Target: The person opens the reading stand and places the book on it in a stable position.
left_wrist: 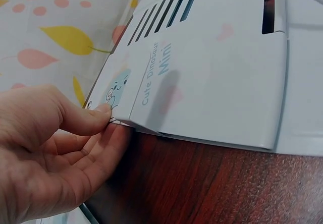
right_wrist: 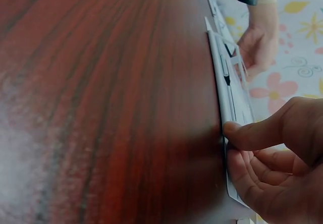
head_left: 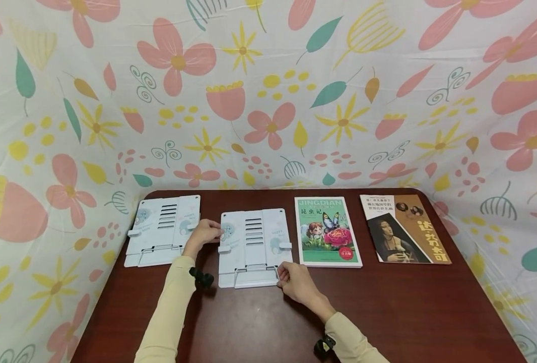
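A white folding book stand (head_left: 255,254) with slots and pale cartoon prints lies flat on the dark wooden table. My left hand (head_left: 202,236) pinches its left edge; the left wrist view shows the thumb on top beside the "Cute Dinosaur Mini" print, fingers below. At the lower right corner, my right hand (head_left: 299,283) pinches the near edge between thumb and index finger, also visible in the right wrist view as the hand (right_wrist: 282,158). A second matching book stand (head_left: 148,232) lies just left, partly behind my left wrist.
To the right lies a green-covered children's book (head_left: 314,252), and farther right a brown and white book (head_left: 413,247) with a portrait cover. A floral cloth (head_left: 268,101) hangs behind the table (head_left: 409,312) and along its sides.
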The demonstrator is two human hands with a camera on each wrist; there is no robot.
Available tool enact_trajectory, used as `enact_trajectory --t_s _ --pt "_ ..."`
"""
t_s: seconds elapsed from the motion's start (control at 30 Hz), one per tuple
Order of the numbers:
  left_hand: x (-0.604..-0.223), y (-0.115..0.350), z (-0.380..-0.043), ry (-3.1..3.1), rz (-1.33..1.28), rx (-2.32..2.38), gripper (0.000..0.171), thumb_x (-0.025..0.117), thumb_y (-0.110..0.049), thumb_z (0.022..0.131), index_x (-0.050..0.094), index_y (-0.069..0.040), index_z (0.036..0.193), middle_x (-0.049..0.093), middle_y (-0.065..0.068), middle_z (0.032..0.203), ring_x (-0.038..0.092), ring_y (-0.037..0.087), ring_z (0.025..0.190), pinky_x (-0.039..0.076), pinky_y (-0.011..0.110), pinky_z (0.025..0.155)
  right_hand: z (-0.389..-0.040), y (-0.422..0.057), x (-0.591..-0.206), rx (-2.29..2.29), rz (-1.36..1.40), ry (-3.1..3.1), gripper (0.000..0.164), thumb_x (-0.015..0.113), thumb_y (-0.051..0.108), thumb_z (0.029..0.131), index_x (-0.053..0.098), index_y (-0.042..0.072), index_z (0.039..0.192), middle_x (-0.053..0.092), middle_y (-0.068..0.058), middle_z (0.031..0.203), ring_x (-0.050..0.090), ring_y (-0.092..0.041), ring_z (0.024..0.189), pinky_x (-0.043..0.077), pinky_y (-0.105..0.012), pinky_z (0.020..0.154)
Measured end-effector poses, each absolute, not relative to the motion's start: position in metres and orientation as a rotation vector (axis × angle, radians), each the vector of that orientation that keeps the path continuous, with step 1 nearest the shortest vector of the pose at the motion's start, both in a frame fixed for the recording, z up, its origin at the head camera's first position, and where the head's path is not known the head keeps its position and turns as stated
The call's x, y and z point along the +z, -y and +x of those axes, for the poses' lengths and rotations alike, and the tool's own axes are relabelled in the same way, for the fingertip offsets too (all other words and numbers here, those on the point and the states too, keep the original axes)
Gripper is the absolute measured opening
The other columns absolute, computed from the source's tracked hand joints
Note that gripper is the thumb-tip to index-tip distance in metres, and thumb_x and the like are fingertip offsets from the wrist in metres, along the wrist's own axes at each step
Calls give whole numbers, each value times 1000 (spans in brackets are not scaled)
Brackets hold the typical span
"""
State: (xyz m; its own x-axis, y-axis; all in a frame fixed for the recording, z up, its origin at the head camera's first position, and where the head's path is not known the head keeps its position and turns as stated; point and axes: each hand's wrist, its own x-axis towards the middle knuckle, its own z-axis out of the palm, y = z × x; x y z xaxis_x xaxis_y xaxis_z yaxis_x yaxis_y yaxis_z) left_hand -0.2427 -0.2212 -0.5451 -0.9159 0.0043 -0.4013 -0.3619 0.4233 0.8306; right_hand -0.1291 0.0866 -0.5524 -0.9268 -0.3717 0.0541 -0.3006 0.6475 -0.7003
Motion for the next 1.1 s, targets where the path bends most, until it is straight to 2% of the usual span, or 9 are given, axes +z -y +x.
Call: enact_trajectory --t_s 0.2,0.47,0.6,0.67,0.77,0.9,1.1 --pt "-544 222 -242 -2331 -309 1486 41 58 -9 101 53 12 136 57 29 133 63 40 119 57 42 97 -127 -87 -556 -1171 -565 -2808 21 80 -5 78 63 8 80 62 3 71 55 -2 64 48 -18 60" --pt "-549 222 -242 -2328 -333 1516 39 60 -9 100 56 10 134 59 27 131 65 37 116 58 40 95 -124 -89 -558 -1209 -611 -2808 22 77 -8 79 62 8 80 62 3 71 55 -2 64 48 -17 59" --pt "-548 219 -240 -2325 -336 1566 38 58 -7 100 56 10 134 60 27 127 65 37 114 58 41 95 -137 -96 -551 -1332 -597 -2664 23 70 -11 80 64 -2 100 67 -9 87 63 -14 76 55 -22 68" --pt "-547 218 -240 -2351 -322 1593 37 56 -6 100 56 9 134 62 25 122 65 37 111 58 41 93 -152 -98 -546 -1417 -538 -2654 32 66 -11 83 61 -7 114 68 -17 98 67 -23 85 59 -28 77" --pt "-545 215 -241 -2412 -295 1624 35 56 -5 100 57 9 131 63 21 114 66 36 106 59 40 91 -177 -97 -541 -1465 -387 -2706 41 64 -4 89 56 -13 128 66 -25 113 67 -34 99 59 -43 87" --pt "-546 214 -242 -2451 -291 1642 33 57 -6 100 58 8 129 63 18 111 65 33 104 58 41 91 -202 -91 -539 -1372 -164 -2712 47 62 9 95 53 -11 136 63 -28 124 64 -38 111 55 -50 93" --pt "-541 217 -243 -2467 -266 1752 29 61 -7 100 61 4 127 64 17 113 65 27 102 58 39 92 -221 -88 -539 -1450 1 -2652 44 59 11 98 54 -9 137 64 -27 125 65 -39 116 56 -48 94"
